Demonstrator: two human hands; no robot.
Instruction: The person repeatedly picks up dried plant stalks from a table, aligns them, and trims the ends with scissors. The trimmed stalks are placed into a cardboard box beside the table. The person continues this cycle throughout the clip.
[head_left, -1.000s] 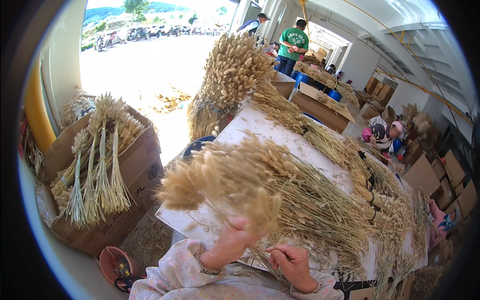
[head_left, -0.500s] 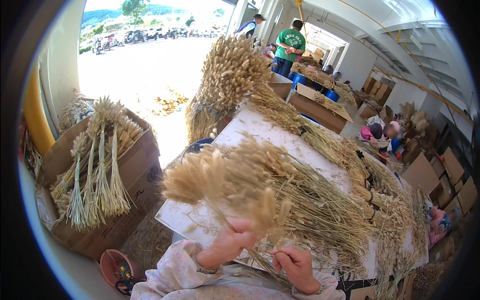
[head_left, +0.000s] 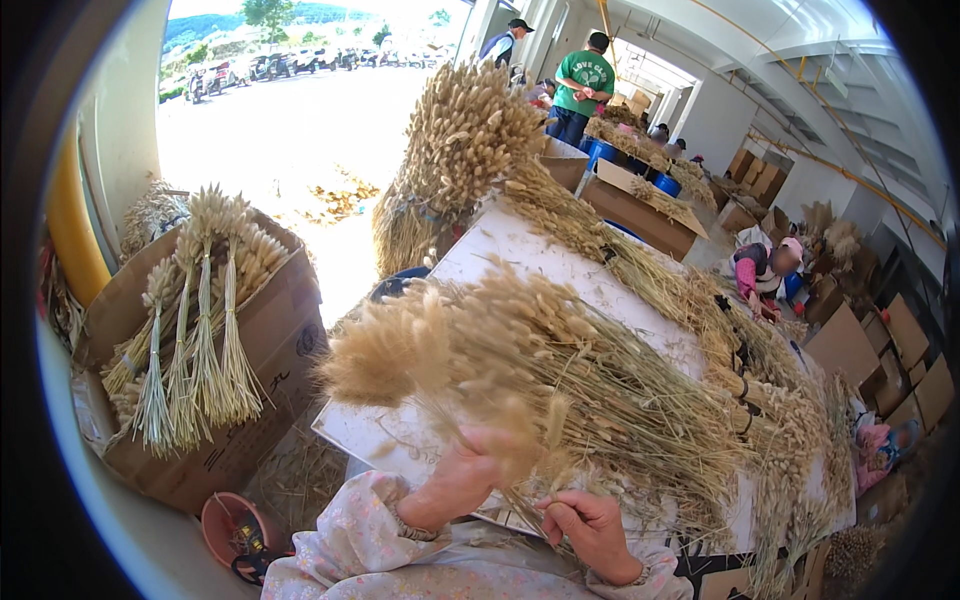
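Closed around a bunch of dried bunny-tail grass (head_left: pixel 385 350) is my left hand (head_left: pixel 455 485), just over the near edge of the table. The fluffy tan heads fan up and to the left, and some are blurred by motion. My right hand (head_left: pixel 592 530), to the right and slightly lower, pinches thin grass stems between thumb and fingers. A blurred head rises above that pinch. Right behind both hands a large heap of loose dried grass (head_left: pixel 610 400) lies on the white tabletop (head_left: pixel 565 285), heads to the left, stems to the right.
At left, a cardboard box (head_left: pixel 245 390) holds tied grass bundles (head_left: pixel 205 340). A reddish bucket (head_left: pixel 215 525) containing tools stands below it. A tall sheaf (head_left: pixel 470 130) rises beyond the table. Tied bundles (head_left: pixel 740 375) line its right side. A person in green (head_left: pixel 585 80) stands far off; another (head_left: pixel 765 270) works at right.
My left hand has shifted slightly left with its bunch, while my right hand stays nearly in place, still pinching. At right, the person in the pink cap has moved a little.
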